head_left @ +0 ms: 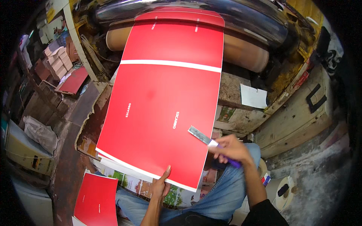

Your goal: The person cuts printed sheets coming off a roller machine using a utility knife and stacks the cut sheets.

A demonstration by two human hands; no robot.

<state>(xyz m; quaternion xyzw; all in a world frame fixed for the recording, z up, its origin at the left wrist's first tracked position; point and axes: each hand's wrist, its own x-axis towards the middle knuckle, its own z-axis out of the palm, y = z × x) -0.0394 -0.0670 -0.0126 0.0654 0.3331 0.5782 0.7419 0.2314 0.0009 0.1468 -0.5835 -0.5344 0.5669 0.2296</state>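
Observation:
A long red printed sheet (151, 86) with white lettering and a white band across it runs from the rollers down towards my lap. My left hand (161, 185) pinches its near edge, the thumb on top and the fingers underneath. In my right hand (233, 150) is a cutter knife (200, 135) with a broad metal blade and a purple handle, slightly blurred. Its blade points up and left over the sheet's right side; whether it touches the sheet I cannot tell. More paper edges show under the sheet's lower left corner.
A shiny metal roller (249, 17) and a brown roller (245, 56) span the far side. Red printed sheets (96, 196) lie at lower left. White paper (254, 96) rests on a ledge at right, beside a pale cabinet (294, 113). A paper roll (281, 194) stands at lower right.

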